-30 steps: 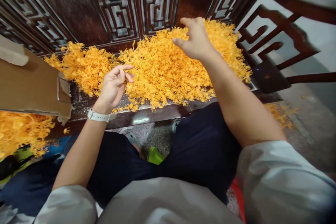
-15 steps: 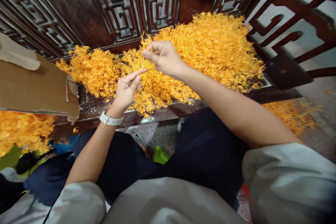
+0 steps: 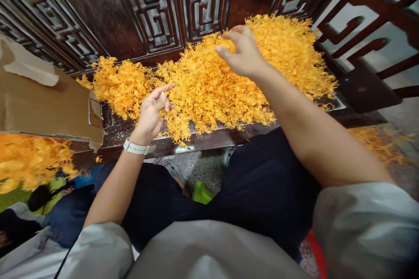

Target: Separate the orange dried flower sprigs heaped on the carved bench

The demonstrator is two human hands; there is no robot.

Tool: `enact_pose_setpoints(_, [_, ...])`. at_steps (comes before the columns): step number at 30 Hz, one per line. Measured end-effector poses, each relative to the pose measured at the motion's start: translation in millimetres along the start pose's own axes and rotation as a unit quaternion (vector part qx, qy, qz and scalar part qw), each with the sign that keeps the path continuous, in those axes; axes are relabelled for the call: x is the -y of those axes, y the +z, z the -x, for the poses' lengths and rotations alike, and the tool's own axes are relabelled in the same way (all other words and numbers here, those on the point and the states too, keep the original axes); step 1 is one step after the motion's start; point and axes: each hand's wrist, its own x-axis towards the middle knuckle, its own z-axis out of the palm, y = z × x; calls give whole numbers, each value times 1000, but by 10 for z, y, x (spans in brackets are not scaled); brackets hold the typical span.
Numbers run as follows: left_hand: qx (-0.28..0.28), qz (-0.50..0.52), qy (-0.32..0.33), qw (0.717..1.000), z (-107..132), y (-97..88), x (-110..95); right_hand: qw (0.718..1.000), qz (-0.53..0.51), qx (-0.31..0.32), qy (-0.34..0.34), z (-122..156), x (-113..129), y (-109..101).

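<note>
A large heap of small branched yellow-orange plastic pieces lies along a dark wooden bench. My left hand, with a pale watch band at the wrist, hovers at the near left part of the heap. Its thumb and index finger are pinched together on a thin orange piece, mostly covered by the fingers. Above the back of the heap, my right hand has its fingers spread, slightly blurred, and nothing shows in it.
An open cardboard box stands at the left, with more orange pieces below it. Carved dark panels rise behind the heap. A dark flat object sits at the bench's right end. Something green is on the floor between my legs.
My right hand has let go of the thin strand held between both hands and moved right over the heap, fingers opening. My left hand stays nearly in place, still pinched.
</note>
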Motion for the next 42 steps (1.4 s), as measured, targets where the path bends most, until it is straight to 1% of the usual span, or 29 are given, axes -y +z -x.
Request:
enact_pose_setpoints(2, [4, 14, -7, 1000, -3, 50, 6, 995, -62, 79, 27, 152, 275, 246])
enact_pose_setpoints(4, [17, 28, -22, 999, -1, 110, 18, 975, -140, 158, 68, 292, 545, 506])
enact_pose_setpoints(5, [27, 34, -32, 999, 0, 139, 24, 965, -166, 190, 76, 355, 656, 622])
enact_pose_setpoints(6, [37, 42, -42, 998, 2, 165, 27, 958, -179, 212, 74, 410, 743, 721])
enact_pose_setpoints(7, [48, 53, -53, 996, 3, 189, 25, 957, -175, 221, 62, 455, 808, 799])
enact_pose_setpoints(9, [68, 87, -79, 991, 5, 226, 7, 968, -114, 224, 16, 509, 883, 883])
enact_pose_setpoints(11, [74, 110, -101, 986, 6, 249, -16, 971, -20, 234, -37, 518, 916, 879])
enact_pose_setpoints(13, [52, 82, -94, 991, 4, 255, -25, 958, 46, 275, -67, 493, 934, 815])
enact_pose_setpoints(15, [11, 0, -49, 999, 1, 250, -23, 943, 77, 315, -73, 451, 937, 724])
enact_pose_setpoints(17, [-6, -96, -5, 995, 0, 242, -30, 931, 101, 341, -79, 404, 914, 631])
enact_pose_setpoints(19, [17, -155, 7, 988, 1, 247, -61, 920, 77, 377, -71, 357, 859, 561])
enact_pose_setpoints(22, [61, -161, -12, 985, -6, 285, -128, 906, -53, 420, -13, 274, 730, 518])
enact_pose_setpoints(23, [63, -153, -14, 986, -7, 299, -147, 907, -86, 413, 6, 233, 679, 507])
enact_pose_setpoints(24, [62, -146, -14, 987, -5, 308, -164, 917, -104, 385, 22, 182, 625, 483])
enact_pose_setpoints(25, [58, -139, -12, 989, 3, 308, -177, 935, -110, 335, 32, 120, 567, 439])
enact_pose_setpoints(26, [53, -131, -10, 990, 16, 297, -189, 957, -110, 265, 39, 51, 507, 367])
enact_pose_setpoints(27, [45, -121, -8, 992, 34, 274, -200, 978, -108, 175, 45, -22, 446, 266])
enact_pose_setpoints(28, [34, -109, -5, 993, 54, 241, -210, 990, -106, 78, 49, -92, 384, 140])
enact_pose_setpoints(29, [21, -96, -3, 995, 72, 202, -221, 993, -106, -6, 52, -152, 323, -1])
enact_pose_setpoints(30, [8, -86, -2, 996, 85, 161, -230, 990, -108, -76, 56, -198, 266, -144])
enact_pose_setpoints(31, [-6, -82, 0, 997, 91, 121, -236, 988, -100, -100, 64, -225, 217, -274])
enact_pose_setpoints(33, [-29, -91, 5, 995, 79, 61, -233, 992, -25, -98, 76, -224, 157, -441])
enact_pose_setpoints(34, [-38, -102, 8, 994, 64, 44, -224, 993, 36, -88, 68, -197, 158, -462])
enact_pose_setpoints(36, [-56, -121, 14, 991, 30, 40, -197, 987, 137, -75, 25, -100, 242, -364])
enact_pose_setpoints(37, [-64, -127, 17, 990, 14, 52, -185, 988, 144, -58, 3, -32, 326, -255])
enact_pose_setpoints(38, [-68, -131, 18, 989, 2, 70, -176, 993, 115, -24, -6, 44, 431, -116])
enact_pose_setpoints(39, [-69, -133, 20, 988, -7, 92, -171, 998, 61, 23, -2, 123, 550, 40])
enact_pose_setpoints(40, [-68, -132, 22, 989, -12, 115, -171, 996, -3, 85, 15, 199, 671, 200])
enact_pose_setpoints(42, [-59, -122, 24, 990, -11, 149, -174, 974, -100, 195, 50, 304, 876, 470])
